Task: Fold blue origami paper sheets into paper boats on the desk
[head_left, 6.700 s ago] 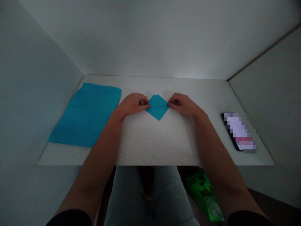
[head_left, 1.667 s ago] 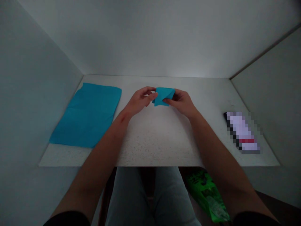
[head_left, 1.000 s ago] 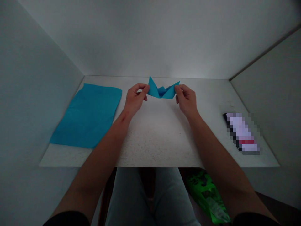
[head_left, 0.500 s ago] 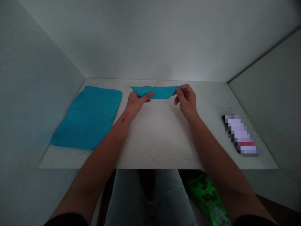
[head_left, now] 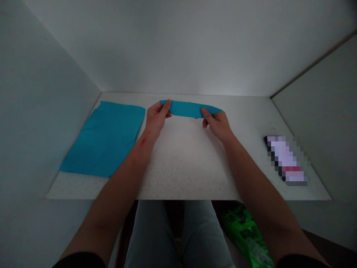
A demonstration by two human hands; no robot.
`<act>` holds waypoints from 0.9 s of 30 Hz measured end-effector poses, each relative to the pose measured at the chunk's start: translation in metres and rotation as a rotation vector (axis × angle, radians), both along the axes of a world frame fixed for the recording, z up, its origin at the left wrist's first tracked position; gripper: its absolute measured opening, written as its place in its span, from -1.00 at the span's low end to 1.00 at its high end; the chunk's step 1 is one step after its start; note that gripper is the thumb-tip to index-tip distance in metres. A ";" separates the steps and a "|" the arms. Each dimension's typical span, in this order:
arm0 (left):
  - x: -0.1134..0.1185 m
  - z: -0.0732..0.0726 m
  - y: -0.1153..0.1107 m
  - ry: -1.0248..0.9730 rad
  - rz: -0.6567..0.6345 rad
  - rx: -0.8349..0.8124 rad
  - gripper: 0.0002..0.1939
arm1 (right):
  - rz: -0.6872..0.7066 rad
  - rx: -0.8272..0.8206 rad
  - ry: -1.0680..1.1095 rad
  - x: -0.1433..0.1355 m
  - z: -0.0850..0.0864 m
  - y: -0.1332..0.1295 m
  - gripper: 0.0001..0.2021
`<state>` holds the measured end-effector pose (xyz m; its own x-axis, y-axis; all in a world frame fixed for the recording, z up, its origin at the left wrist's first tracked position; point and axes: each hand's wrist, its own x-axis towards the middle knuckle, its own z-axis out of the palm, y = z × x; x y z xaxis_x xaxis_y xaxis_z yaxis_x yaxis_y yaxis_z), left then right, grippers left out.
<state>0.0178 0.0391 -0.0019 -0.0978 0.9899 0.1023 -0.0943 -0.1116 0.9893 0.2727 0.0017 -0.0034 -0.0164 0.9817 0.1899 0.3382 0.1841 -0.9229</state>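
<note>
sleeves (head_left: 80, 260): black, short | trousers (head_left: 153, 232): pale greyish blue, denim-like

Folded paper (head_left: 185, 108) is showing solid turquoise blue. Sheet (head_left: 103, 141) is carrying the same blue. Table (head_left: 181, 175) is showing off-white, speckled dark toward the near edge. Walls (head_left: 181, 48) are reading pale grey. Phone (head_left: 284, 156), blurred, is showing pale lilac, red band, black edge. Bag (head_left: 247, 232) is glaring bright green with black markings. Jeans (head_left: 150, 236) are looking faded blue-grey; sleeves (head_left: 82, 260), black.
</note>
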 end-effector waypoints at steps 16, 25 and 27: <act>-0.001 -0.010 0.006 0.002 0.011 0.107 -0.45 | 0.041 0.246 -0.159 0.021 0.003 0.004 -0.69; -0.015 0.001 -0.019 0.069 0.189 0.316 -0.49 | -0.493 0.335 -0.653 0.084 0.019 -0.042 -0.67; -0.015 0.012 -0.046 0.139 0.170 0.346 -0.57 | -0.571 0.243 -0.776 0.098 0.021 -0.062 -0.66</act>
